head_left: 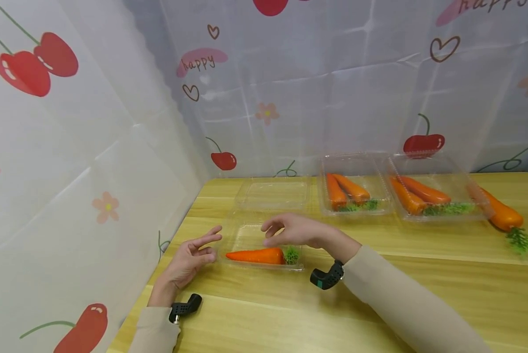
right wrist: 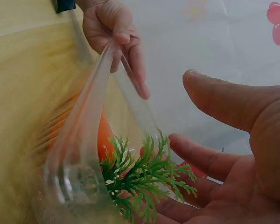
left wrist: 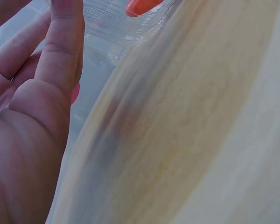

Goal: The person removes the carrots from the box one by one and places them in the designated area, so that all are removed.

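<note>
In front of me, a clear plastic clamshell box (head_left: 246, 230) stands with its lid (head_left: 272, 193) folded back behind it. One orange carrot (head_left: 257, 256) with a green leafy top (right wrist: 144, 175) lies along its near side. My left hand (head_left: 188, 260) is at the box's left end, fingers extended and thumb apart; whether it touches the rim cannot be told. Over the box's right part, my right hand (head_left: 296, 230) hovers with spread, relaxed fingers. Some of its fingers are behind the leaves in the right wrist view. Neither hand visibly grips anything.
Two more clear boxes, a middle one (head_left: 354, 212) and a right one (head_left: 466, 215), stand along the back, each with two carrots. A loose carrot (head_left: 504, 213) lies at the far right. Printed curtains (head_left: 312, 98) border the wooden table (head_left: 264, 314) behind and left.
</note>
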Tool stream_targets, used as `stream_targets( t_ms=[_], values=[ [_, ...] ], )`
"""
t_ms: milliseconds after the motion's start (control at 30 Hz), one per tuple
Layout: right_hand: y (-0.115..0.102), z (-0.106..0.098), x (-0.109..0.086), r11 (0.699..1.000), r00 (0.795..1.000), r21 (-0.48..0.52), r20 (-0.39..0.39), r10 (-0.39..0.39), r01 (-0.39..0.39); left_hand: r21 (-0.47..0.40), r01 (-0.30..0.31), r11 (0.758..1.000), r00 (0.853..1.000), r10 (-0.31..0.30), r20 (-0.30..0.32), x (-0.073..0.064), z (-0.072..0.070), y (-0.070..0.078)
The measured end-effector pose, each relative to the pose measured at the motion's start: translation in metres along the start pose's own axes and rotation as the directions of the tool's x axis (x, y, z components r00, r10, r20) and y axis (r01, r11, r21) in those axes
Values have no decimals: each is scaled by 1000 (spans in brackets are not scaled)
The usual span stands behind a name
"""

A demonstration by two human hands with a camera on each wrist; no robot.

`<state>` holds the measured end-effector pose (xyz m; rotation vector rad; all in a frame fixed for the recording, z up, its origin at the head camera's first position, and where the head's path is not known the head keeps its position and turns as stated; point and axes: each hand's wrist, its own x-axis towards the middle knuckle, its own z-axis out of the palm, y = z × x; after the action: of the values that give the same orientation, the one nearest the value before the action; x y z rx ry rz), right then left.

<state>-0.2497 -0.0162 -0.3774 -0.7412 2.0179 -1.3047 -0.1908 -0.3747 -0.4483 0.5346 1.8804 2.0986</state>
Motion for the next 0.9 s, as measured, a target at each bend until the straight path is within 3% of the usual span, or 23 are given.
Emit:
stream_targets(
  t_ms=[400, 900],
  values=[
    [2, -1, 21, 994, 987, 68, 141, 80, -90, -15, 7, 1000, 1000, -7, 3, 1, 1, -1],
    [6, 0, 43, 987, 964, -48, 211, 159, -152, -14, -13, 1000, 999, 13, 33, 0, -1, -1]
  ],
)
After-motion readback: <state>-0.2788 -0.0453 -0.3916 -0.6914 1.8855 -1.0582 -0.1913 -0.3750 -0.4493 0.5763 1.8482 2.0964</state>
